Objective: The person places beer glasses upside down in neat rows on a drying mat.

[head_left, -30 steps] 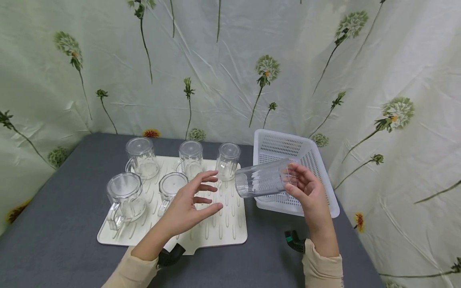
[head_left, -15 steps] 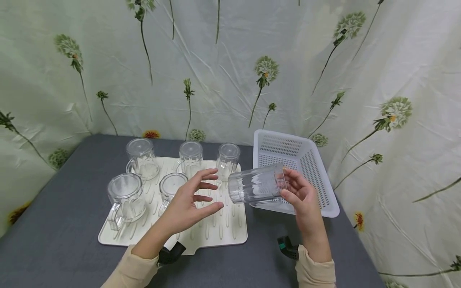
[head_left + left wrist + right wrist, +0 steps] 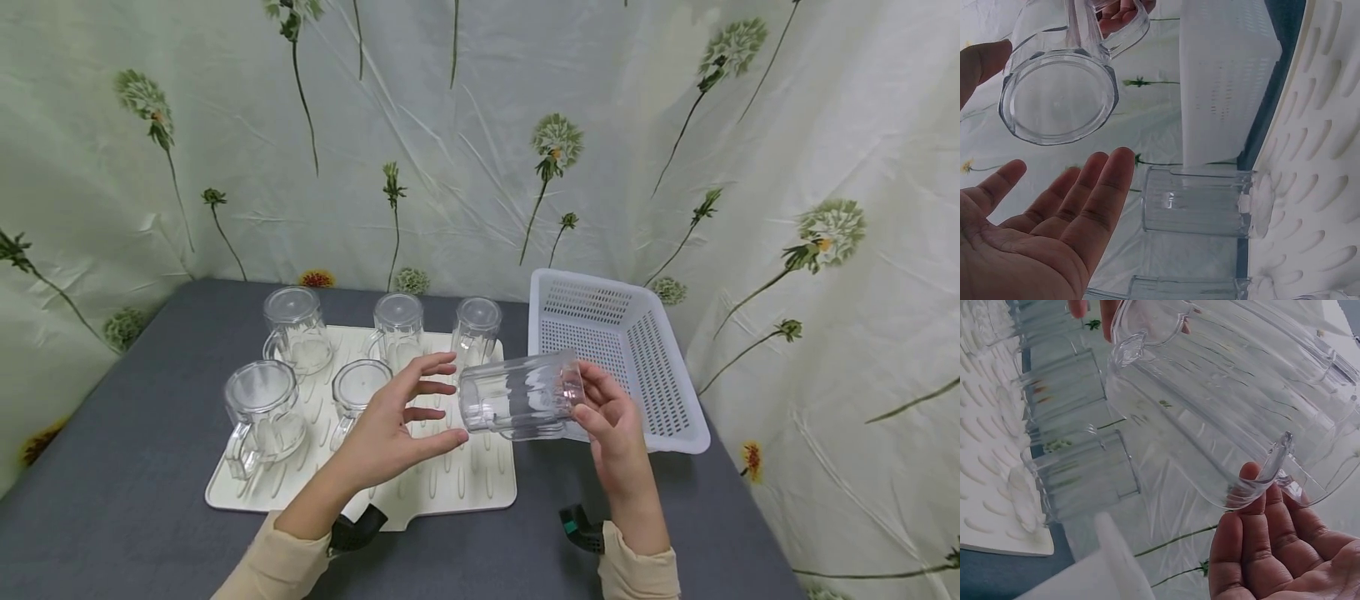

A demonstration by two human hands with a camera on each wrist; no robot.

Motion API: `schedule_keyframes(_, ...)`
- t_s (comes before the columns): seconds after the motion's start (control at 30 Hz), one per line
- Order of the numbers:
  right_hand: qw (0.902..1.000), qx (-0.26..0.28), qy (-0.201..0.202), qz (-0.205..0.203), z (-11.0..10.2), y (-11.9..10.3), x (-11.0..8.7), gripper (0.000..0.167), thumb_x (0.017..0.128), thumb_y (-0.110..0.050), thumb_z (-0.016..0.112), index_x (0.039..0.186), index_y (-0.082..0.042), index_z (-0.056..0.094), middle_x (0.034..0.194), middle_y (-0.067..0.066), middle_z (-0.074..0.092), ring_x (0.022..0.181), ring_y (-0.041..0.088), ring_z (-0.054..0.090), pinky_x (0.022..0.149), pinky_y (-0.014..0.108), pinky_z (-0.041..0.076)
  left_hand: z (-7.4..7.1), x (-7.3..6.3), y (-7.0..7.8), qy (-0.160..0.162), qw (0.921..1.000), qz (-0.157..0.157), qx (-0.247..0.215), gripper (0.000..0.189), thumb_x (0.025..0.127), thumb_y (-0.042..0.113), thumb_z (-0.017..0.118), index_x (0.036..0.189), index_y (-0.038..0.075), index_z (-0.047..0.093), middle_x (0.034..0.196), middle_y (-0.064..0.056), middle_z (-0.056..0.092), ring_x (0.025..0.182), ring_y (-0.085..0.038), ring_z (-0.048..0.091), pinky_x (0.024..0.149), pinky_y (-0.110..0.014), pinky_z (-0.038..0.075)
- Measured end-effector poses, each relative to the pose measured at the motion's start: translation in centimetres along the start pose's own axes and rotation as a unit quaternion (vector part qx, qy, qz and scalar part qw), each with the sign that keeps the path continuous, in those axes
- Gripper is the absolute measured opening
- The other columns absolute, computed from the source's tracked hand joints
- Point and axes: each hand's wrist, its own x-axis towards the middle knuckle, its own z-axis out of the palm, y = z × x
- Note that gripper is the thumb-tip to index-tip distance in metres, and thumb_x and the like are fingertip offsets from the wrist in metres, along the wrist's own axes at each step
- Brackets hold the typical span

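My right hand (image 3: 615,421) holds a clear mug (image 3: 517,396) near its rim, above the right side of the white ribbed draining tray (image 3: 450,492). The mug lies nearly level in the air, its base turned toward my left hand (image 3: 393,429). In the left wrist view the round mug base (image 3: 1060,100) sits between the thumb and the spread fingers (image 3: 1100,206); whether the thumb touches it I cannot tell. The right wrist view shows the mug handle (image 3: 1210,462) underneath, with the right-hand fingers (image 3: 1260,531) at its rim end.
Several clear mugs stand upside down on the tray, among them a front-left mug (image 3: 262,408) and a back-right mug (image 3: 477,329). A white perforated basket (image 3: 667,375) stands right of the tray. A flowered curtain (image 3: 465,167) hangs behind the dark table (image 3: 112,467).
My right hand has moved left and a little toward me with the mug, bringing its base close to my left hand. The left hand has stayed in place.
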Motion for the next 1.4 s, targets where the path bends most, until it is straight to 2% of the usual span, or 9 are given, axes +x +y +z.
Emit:
schedule_keyframes(0.23, 0.9988, 0.045, -0.019, -0.004, 0.5, 1.1, -0.2, 0.048, 0.096, -0.011, 0.066, 0.142, -0.007, 0.058, 0.131, 0.000, 0.072, 0.118, 0.010, 0.069, 0.104, 0.022, 0.057, 0.2, -0.2, -0.1, -0.001, 0.9999, -0.006, -0.013, 0.084, 0.087, 0.021, 0.092, 0.157, 0.031, 0.048, 0.155, -0.005, 0.057, 0.134, -0.029, 0.065, 0.101, -0.037, 0.063)
schedule_keyframes(0.43, 0.9980, 0.056, -0.030, -0.005, 0.9, 2.1, -0.2, 0.047, 0.095, -0.011, 0.064, 0.142, -0.009, 0.059, 0.127, -0.001, 0.072, 0.113, 0.008, 0.069, 0.104, 0.022, 0.058, 0.4, -0.2, -0.3, 0.001, 0.9996, -0.003, -0.027, 0.084, 0.086, 0.018, 0.093, 0.157, 0.029, 0.049, 0.156, -0.008, 0.056, 0.134, -0.032, 0.064, 0.100, -0.034, 0.063)
schedule_keyframes(0.73, 0.9955, 0.090, -0.030, 0.001, 1.4, 2.4, -0.3, 0.061, 0.097, -0.014, 0.066, 0.151, 0.007, 0.045, 0.141, 0.004, 0.067, 0.128, 0.012, 0.065, 0.109, 0.020, 0.054, 0.4, -0.2, -0.1, 0.003, 0.9989, -0.006, -0.047, 0.079, 0.087, 0.014, 0.090, 0.156, 0.025, 0.051, 0.151, -0.010, 0.059, 0.129, -0.032, 0.067, 0.099, -0.032, 0.063)
schedule_keyframes(1.07, 0.9951, 0.092, -0.036, 0.008, 1.7, 3.1, -0.4, 0.058, 0.099, -0.018, 0.067, 0.150, 0.003, 0.048, 0.139, 0.002, 0.069, 0.125, 0.011, 0.067, 0.111, 0.023, 0.055, 0.5, -0.4, -0.2, -0.003, 0.9976, -0.006, -0.068, 0.077, 0.088, 0.009, 0.089, 0.154, 0.023, 0.052, 0.144, -0.015, 0.060, 0.124, -0.032, 0.071, 0.098, -0.032, 0.064)
schedule_keyframes(1.2, 0.9955, 0.087, -0.035, 0.009, 1.7, 3.0, -0.4, 0.060, 0.099, -0.018, 0.068, 0.151, 0.004, 0.047, 0.138, 0.002, 0.070, 0.124, 0.011, 0.068, 0.110, 0.023, 0.055, 0.5, -0.4, -0.1, 0.001, 0.9972, -0.008, -0.075, 0.077, 0.087, 0.008, 0.089, 0.153, 0.024, 0.053, 0.144, -0.015, 0.059, 0.125, -0.033, 0.070, 0.098, -0.033, 0.063)
schedule_keyframes(1.4, 0.9943, 0.093, -0.049, 0.020, 1.6, 3.1, -0.5, 0.055, 0.101, -0.019, 0.066, 0.150, -0.001, 0.047, 0.137, 0.000, 0.071, 0.125, 0.011, 0.069, 0.112, 0.024, 0.054, 0.5, -0.3, 0.1, 0.010, 0.9964, -0.007, -0.083, 0.075, 0.087, 0.006, 0.089, 0.152, 0.023, 0.054, 0.142, -0.016, 0.058, 0.122, -0.033, 0.070, 0.098, -0.034, 0.064)
